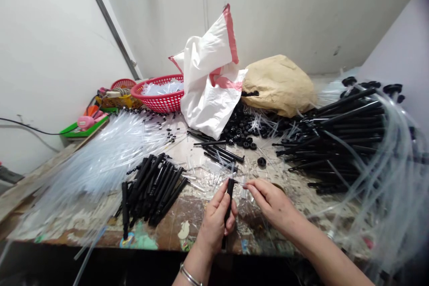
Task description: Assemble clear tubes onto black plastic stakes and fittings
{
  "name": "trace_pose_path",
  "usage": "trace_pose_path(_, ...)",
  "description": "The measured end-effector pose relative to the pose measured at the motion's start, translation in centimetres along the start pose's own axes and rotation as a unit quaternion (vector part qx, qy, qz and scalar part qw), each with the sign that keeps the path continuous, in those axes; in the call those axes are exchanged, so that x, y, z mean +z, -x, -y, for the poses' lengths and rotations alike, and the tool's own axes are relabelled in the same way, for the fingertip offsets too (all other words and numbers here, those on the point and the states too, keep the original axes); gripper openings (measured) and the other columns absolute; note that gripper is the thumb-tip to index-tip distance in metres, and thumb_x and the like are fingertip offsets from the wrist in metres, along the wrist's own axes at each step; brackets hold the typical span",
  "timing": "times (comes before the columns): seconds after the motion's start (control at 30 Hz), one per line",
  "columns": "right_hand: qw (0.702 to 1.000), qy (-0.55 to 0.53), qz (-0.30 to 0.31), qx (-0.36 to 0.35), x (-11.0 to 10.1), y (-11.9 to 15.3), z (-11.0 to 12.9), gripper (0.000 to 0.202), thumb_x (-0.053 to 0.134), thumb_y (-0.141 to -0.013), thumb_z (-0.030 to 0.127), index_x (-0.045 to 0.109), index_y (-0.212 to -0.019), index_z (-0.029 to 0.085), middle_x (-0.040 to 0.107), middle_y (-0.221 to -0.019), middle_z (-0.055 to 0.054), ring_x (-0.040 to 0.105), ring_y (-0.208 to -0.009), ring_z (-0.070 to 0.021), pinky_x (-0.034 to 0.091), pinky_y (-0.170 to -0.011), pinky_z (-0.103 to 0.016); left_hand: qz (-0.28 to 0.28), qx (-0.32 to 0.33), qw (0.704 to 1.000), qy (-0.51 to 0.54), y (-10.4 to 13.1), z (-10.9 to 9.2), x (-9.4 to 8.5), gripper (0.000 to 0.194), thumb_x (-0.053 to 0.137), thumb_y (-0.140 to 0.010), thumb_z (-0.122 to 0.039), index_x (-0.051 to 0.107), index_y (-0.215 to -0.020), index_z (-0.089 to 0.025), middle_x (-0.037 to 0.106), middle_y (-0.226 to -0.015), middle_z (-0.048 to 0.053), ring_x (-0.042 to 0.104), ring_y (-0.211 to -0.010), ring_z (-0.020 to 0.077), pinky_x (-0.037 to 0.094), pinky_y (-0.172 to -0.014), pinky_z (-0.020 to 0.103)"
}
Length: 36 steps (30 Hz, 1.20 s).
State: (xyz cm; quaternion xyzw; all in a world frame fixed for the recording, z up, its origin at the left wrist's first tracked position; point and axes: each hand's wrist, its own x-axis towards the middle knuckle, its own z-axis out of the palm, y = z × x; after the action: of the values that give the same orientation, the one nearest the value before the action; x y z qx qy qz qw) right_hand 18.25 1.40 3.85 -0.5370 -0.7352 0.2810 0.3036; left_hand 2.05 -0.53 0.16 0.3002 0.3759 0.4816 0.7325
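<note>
My left hand [216,219] grips a black plastic rod [229,199], held upright near the table's front edge. My right hand [271,201] pinches a thin clear tube [241,183] between thumb and forefinger, its tip at the top end of the rod. To the left of my hands lies a pile of black rods [152,190]. A few loose black rods [219,152] and small black round caps [243,132] lie just beyond my hands.
A heap of clear tubes [100,161] covers the left of the worn table [187,225]. Long black rods with clear tubing [351,138] fill the right. Behind stand a red basket [159,94], a white plastic bag [211,85] and a brown sack [279,82].
</note>
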Motion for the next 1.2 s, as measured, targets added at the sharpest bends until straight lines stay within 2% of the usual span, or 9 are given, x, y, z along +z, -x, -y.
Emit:
trace_pose_path(0.23,1.0,0.01,-0.016,-0.021,-0.39,0.0,-0.1,0.025,0.036,-0.09,0.028,0.058,-0.091,0.017,0.061,-0.086,-0.006,0.057,-0.082,-0.017,0.044,-0.075,-0.03,0.0,0.013,1.0,0.019,0.03,0.02,-0.02,0.052,0.054,-0.083,-0.038,0.041,-0.131,-0.026,0.053,-0.066,-0.004,0.031,-0.033,-0.0002,0.02,-0.031,0.012)
trace_pose_path(0.87,1.0,0.026,-0.006,-0.016,-0.04,0.08,-0.04,0.025,0.036,-0.09,0.027,0.059,-0.09,0.017,0.06,-0.085,-0.006,0.057,-0.079,-0.0166,0.044,-0.073,-0.03,0.008,0.0,1.0,0.001,0.01,-0.02,-0.19,0.056,0.056,-0.081,-0.041,0.041,-0.132,-0.025,0.052,-0.065,-0.004,0.032,-0.033,0.0001,0.021,-0.03,0.012)
trace_pose_path(1.07,0.998,0.05,0.012,-0.024,-0.11,0.03,0.24,0.025,0.037,-0.09,0.028,0.059,-0.085,0.018,0.059,-0.077,-0.005,0.056,-0.074,-0.0166,0.044,-0.069,-0.03,0.011,-0.002,1.0,-0.008,-0.07,0.09,-0.31,0.057,0.057,-0.08,-0.041,0.041,-0.132,-0.024,0.052,-0.064,-0.004,0.031,-0.033,0.0,0.021,-0.03,0.012)
trace_pose_path(1.2,0.998,0.058,-0.012,-0.034,0.08,0.02,0.07,0.025,0.037,-0.09,0.026,0.059,-0.086,0.017,0.06,-0.079,-0.006,0.056,-0.076,-0.0175,0.044,-0.071,-0.03,0.016,-0.004,0.999,-0.031,-0.06,0.21,-0.35,0.056,0.055,-0.081,-0.042,0.04,-0.133,-0.025,0.052,-0.065,-0.003,0.032,-0.033,0.0005,0.022,-0.03,0.013)
